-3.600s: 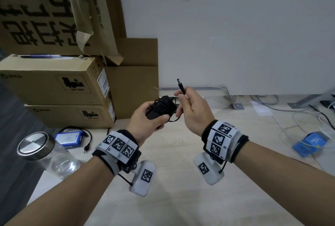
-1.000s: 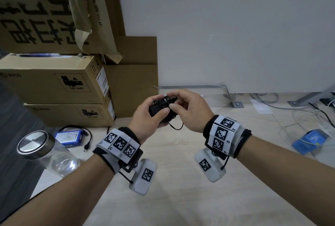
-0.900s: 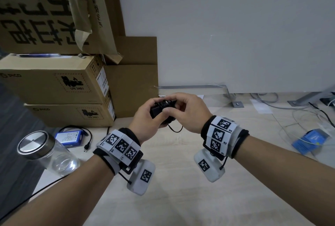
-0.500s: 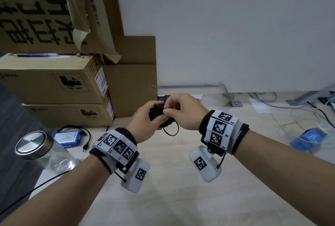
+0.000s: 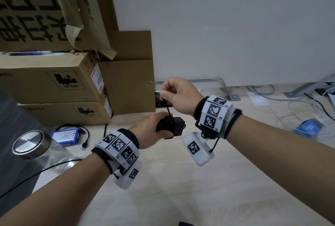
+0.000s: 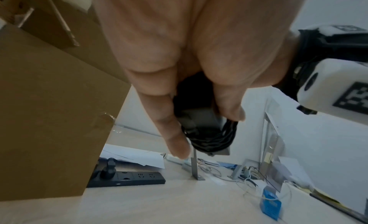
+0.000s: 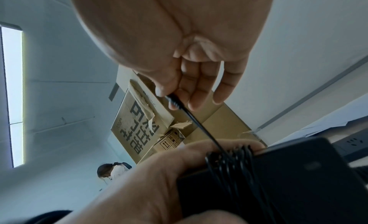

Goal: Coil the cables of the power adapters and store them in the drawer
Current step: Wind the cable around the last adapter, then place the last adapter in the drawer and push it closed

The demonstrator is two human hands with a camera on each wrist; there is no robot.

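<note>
The left hand (image 5: pixel 150 129) was wrapped around a black power adapter (image 5: pixel 178 127), fingers and thumb curled over the block and the cable (image 6: pixel 213 137) wound about it in several turns. It held the adapter in the air above the counter (image 5: pixel 181 189), near the middle of the head view. The right hand (image 5: pixel 179 95) sat just at 1 o'clock from the left one, higher and apart from it, pinching the free end of the cable between thumb and forefinger. From that pinch the black strand ran straight and taut down to the coil, as the right wrist view showed plainly.

At 9 o'clock from the adapter stood stacked cardboard boxes (image 5: pixel 52 81). A blue battery pack (image 5: pixel 66 134) with its short lead lay on the counter below them, and a glass jar (image 5: pixel 36 151) with a metal lid was at 8 o'clock. A black power strip (image 6: pixel 127 178) lay at the foot of the boxes, toward 12 o'clock. Loose wires and a small blue box (image 5: pixel 308 128) lay at 3 o'clock.
</note>
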